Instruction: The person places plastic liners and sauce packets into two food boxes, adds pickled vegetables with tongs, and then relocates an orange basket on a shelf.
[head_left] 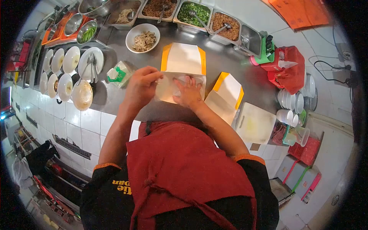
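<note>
An open paper food box, white inside with yellow side flaps, lies on the steel counter in front of me. My right hand reaches into its lower part, fingers spread and palm down against the inside. At the box's left side my left hand is closed, its fingertips pinching a thin, pale translucent sheet. Part of that sheet lies over the box's left edge. A second open food box of the same kind sits just right of my right forearm.
Behind the box stands a white bowl of shredded food, with steel trays of toppings along the wall. A plastic pack with green print and several white bowls are leftward. A white cutting board and red bag are rightward.
</note>
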Demonstrator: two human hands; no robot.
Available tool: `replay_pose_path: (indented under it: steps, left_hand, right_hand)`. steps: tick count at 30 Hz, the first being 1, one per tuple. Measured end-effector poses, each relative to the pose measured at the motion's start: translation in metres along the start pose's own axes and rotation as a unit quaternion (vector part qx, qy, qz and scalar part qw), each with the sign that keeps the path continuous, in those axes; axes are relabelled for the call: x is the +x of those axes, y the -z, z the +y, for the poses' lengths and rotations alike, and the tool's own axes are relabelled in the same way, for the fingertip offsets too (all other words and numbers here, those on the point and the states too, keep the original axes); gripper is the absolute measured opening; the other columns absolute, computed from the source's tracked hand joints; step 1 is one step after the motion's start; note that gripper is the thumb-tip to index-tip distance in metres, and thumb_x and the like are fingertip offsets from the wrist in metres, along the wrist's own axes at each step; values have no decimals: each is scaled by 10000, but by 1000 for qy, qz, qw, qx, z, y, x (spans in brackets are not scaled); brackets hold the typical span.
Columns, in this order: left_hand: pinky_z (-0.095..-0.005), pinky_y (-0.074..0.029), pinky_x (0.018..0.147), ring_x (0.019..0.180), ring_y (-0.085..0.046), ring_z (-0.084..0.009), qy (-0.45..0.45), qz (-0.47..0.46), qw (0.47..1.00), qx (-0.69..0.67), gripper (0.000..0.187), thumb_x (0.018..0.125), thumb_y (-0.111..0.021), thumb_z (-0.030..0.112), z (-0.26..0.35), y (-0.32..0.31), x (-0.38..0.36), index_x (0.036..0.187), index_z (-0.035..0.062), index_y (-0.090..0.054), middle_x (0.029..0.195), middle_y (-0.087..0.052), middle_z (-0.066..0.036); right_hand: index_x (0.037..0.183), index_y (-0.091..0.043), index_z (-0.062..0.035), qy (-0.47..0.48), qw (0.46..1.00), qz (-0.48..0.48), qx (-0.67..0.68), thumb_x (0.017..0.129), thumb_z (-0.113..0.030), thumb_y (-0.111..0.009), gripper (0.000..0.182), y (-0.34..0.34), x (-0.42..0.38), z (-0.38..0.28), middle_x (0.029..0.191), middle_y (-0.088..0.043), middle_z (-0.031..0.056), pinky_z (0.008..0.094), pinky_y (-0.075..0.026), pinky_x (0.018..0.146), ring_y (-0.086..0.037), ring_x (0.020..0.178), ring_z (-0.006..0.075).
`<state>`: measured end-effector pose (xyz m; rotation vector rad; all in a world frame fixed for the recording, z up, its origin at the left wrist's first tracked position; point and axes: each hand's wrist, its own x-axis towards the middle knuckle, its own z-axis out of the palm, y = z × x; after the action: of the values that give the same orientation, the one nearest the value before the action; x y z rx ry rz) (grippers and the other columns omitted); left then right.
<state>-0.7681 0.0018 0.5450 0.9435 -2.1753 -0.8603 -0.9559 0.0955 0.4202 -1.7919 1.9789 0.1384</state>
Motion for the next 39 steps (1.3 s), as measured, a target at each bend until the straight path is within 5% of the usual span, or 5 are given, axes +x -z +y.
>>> replay_pose_path:
  steps: [7, 19, 26, 30, 39]
  left_hand:
    - [-387, -523, 744, 847, -635, -344, -46, -117, 992, 3, 179, 760, -641, -31, -97, -76, -7, 916, 40, -693, 937, -659, -150]
    - [-437, -489, 872, 1007, -596, -388, 83, -28, 978, 187, 325, 831, -625, 146, -117, -41, -40, 1130, 20, -619, 1161, -595, -201]
    - [-462, -493, 884, 1073, -586, -388, 151, -196, 920, 305, 318, 849, -496, 65, -129, -18, -35, 1156, 33, -574, 1207, -584, -198]
    - [-476, -521, 834, 1010, -628, -374, 138, -380, 825, 394, 263, 845, -494, 56, -124, 0, -10, 1068, 31, -632, 1137, -627, -201]
    - [-480, -553, 728, 842, -679, -378, 152, -412, 772, 460, 143, 822, -553, 58, -12, 21, -6, 841, 13, -687, 884, -674, -225]
  right_hand:
    - [1426, -410, -276, 10, 999, 41, 6, 792, -418, -652, 693, 11, -8, 3, 1423, -348, 158, 626, -264, 1046, -311, 1344, 342]
    - [1255, -534, -74, 65, 980, 162, 97, 808, -305, -642, 515, 23, -25, 4, 1232, -508, 188, 491, -361, 1036, -416, 1252, 349]
    - [1146, -574, -46, 94, 927, 305, 199, 778, -223, -678, 421, 34, -66, 24, 1154, -550, 182, 467, -421, 962, -505, 1118, 372]
    - [1126, -590, -35, 34, 917, 347, 196, 764, -173, -688, 400, 45, -103, 72, 1125, -558, 189, 444, -427, 961, -514, 1088, 372]
    - [1179, -556, -16, -188, 908, 323, 189, 820, -238, -666, 436, 26, -182, 163, 1177, -551, 216, 454, -407, 995, -496, 1119, 386]
